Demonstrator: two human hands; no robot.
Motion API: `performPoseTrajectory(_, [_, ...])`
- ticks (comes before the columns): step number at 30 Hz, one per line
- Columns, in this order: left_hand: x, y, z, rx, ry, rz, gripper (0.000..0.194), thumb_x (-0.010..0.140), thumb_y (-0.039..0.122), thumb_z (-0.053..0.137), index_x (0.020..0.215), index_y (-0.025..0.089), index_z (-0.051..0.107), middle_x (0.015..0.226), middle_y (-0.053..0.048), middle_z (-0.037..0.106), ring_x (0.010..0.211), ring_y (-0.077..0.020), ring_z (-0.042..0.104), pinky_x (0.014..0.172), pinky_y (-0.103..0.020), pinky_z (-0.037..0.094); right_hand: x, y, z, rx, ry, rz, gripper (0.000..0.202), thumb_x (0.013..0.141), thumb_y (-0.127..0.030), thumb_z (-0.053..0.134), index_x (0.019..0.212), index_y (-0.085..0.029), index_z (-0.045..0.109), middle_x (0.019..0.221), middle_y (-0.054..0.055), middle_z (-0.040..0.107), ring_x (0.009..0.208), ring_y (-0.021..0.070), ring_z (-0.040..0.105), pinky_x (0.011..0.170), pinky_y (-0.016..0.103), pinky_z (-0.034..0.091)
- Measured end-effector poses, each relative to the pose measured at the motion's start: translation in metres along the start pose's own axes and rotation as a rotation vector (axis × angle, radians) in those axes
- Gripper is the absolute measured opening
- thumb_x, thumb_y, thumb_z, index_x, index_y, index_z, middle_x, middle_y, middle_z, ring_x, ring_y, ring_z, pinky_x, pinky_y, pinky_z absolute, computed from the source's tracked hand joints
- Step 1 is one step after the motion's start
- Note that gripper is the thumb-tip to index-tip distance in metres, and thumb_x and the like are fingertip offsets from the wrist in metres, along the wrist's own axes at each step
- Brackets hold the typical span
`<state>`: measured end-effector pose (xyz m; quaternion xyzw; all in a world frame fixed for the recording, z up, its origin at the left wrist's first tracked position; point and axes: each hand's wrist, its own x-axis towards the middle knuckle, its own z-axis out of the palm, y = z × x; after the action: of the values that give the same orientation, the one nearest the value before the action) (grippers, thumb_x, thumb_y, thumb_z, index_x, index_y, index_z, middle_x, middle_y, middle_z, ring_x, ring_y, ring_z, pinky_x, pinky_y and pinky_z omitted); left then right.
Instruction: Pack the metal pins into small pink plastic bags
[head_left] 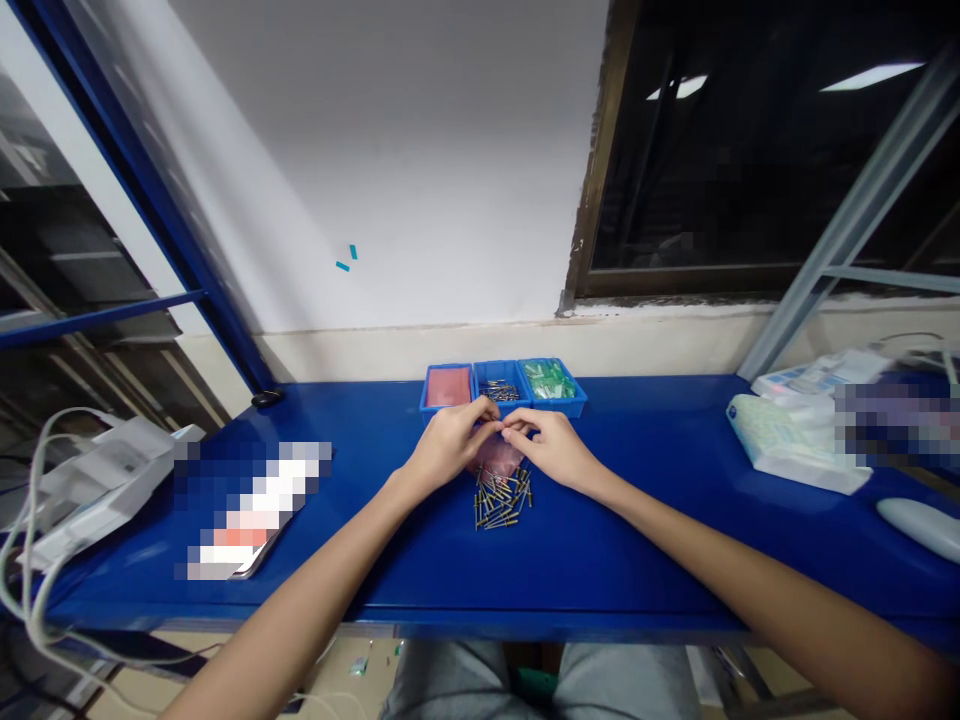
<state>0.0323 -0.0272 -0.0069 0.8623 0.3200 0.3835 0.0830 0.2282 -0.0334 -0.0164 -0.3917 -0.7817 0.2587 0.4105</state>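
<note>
Beyond bare forearms (322,595), pinching a pink bag (497,460) just below and between left hand (448,442) and right hand (553,447), together at the fingertips, beside loose rivets (501,500) on a blue table (615,555), near three boxes (493,374).

The bare left hand (448,442) and bare right hand (553,447) are pinching a small translucent pink plastic bag (498,462) near a loose pile of thin silver-and-gold metal pins (501,507) lying on the glossy blue tabletop (615,560); beyond, three blue plastic bins (496,372) are holding pink sheets (449,386), similar pins (500,391) and green packets (546,381).
</note>
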Motion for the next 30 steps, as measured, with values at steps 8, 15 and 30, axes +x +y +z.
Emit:
performPoseTrajectory(8, [0.005, 0.000, -0.010, 0.185, 0.051, 0.048, 0.014, 0.099, 0.029, 0.054, 0.102, 0.018, 0.061, 0.097, -0.005, 0.065, 0.087, -0.0165, 0.062, 0.078, -0.031, 0.050, 0.009, 0.004, -0.012, -0.207, 0.048, -0.140, 0.012, 0.091, -0.016, 0.056, 0.087, -0.018, 0.067, 0.083, 0.002, 0.072, 0.073, 0.0149, 0.064, 0.070, 0.026, 0.045])
performPoseTrajectory(15, [0.032, 0.001, -0.044, 0.177, 0.231, 0.015, 0.015, 0.095, 0.017, 0.050, 0.104, 0.017, 0.063, 0.094, -0.005, 0.062, 0.081, -0.0144, 0.060, 0.076, -0.029, 0.049, 0.062, 0.024, -0.026, -0.674, 0.068, -0.229, 0.017, 0.095, -0.017, 0.050, 0.097, -0.015, 0.067, 0.097, 0.011, 0.068, 0.093, 0.0225, 0.060, 0.085, 0.034, 0.043])
performPoseTrajectory(30, [0.015, -0.003, -0.026, 0.050, -0.605, -0.241, 0.018, 0.079, 0.032, 0.069, 0.085, 0.016, 0.065, 0.078, -0.003, 0.065, 0.066, -0.0139, 0.056, 0.056, -0.025, 0.036, -0.002, -0.002, -0.018, -0.391, -0.240, -0.210, 0.017, 0.092, -0.014, 0.053, 0.086, -0.018, 0.068, 0.082, 0.002, 0.067, 0.076, 0.0150, 0.059, 0.072, 0.027, 0.041])
